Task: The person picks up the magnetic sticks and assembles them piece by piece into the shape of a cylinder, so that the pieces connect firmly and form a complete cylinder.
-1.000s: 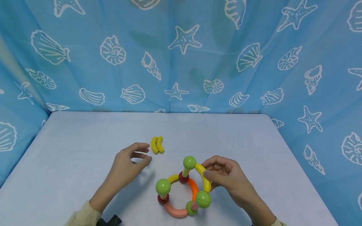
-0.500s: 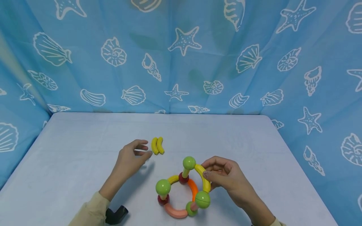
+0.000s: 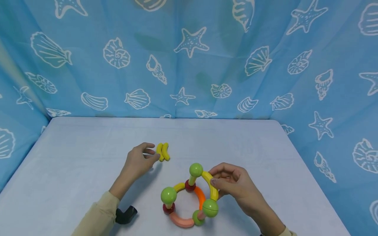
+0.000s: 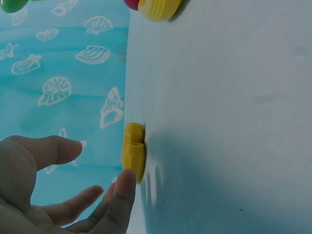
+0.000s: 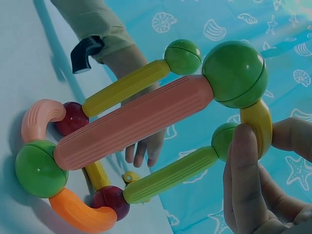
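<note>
My right hand (image 3: pixel 240 188) pinches a curved yellow rod (image 3: pixel 213 190) between thumb and fingers. This rod bridges two green balls (image 3: pixel 210 207) at the top of a frame of magnetic-looking sticks and balls. Below, straight rods such as the pink one (image 5: pixel 136 122) rise from a ring of curved pieces, orange (image 3: pixel 200 197), pink (image 3: pixel 182 222) and yellow, joined by dark red and green balls. A pair of loose curved yellow rods (image 3: pixel 165 151) lies side by side farther back. My left hand (image 3: pixel 137 163) is just left of them, fingers spread apart and holding nothing; contact cannot be told.
The frame stands on a white-covered table (image 3: pixel 88 147) near its front. A blue curtain (image 3: pixel 189 72) with shell and starfish prints hangs behind the table and along its sides. A black device (image 3: pixel 126 215) sits at my left sleeve (image 3: pixel 98 213).
My left hand has moved forward and right, up close to the loose yellow rods. The right hand and the frame have stayed practically still.
</note>
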{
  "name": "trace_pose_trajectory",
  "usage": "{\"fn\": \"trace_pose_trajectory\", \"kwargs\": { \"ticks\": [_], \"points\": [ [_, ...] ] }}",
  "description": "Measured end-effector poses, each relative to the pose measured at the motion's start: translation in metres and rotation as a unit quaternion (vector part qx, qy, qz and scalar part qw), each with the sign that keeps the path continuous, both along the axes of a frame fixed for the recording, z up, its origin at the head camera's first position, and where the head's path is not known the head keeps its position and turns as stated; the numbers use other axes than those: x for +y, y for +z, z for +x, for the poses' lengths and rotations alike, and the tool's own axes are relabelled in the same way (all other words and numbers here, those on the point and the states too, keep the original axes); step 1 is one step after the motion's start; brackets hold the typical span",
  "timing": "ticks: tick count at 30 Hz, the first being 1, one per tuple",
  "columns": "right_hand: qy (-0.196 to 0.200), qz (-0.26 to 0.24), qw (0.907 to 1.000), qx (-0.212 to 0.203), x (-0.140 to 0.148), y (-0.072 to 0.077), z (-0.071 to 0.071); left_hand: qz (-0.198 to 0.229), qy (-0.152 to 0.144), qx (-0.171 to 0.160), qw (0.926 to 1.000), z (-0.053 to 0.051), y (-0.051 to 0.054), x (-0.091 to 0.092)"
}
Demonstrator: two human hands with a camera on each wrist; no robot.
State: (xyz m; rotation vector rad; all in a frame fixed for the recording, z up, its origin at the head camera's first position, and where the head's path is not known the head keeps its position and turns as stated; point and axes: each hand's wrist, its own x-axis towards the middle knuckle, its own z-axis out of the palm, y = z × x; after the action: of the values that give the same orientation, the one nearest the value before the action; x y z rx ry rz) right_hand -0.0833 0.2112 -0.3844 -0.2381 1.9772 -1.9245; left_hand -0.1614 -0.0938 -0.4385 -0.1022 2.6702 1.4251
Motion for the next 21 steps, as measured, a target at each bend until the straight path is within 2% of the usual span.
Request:
{"fn": "trace_pose_trajectory", "kwargs": {
  "ticks": [4, 13, 21],
  "points": [
    [0.002, 0.001, 1.0, 0.002, 0.0, -0.001, 0.0, -0.001, 0.007, -0.013, 0.9999, -0.005, -0.002, 0.002],
    [0.005, -0.006, 1.0, 0.002, 0.0, -0.004, -0.001, -0.022, 0.007, -0.012, 0.9997, -0.017, -0.009, 0.002],
    [0.003, -0.005, 1.0, -0.001, 0.001, -0.001, 0.0, -0.01, 0.002, -0.025, 0.9996, -0.026, -0.013, 0.004]
  ]
}}
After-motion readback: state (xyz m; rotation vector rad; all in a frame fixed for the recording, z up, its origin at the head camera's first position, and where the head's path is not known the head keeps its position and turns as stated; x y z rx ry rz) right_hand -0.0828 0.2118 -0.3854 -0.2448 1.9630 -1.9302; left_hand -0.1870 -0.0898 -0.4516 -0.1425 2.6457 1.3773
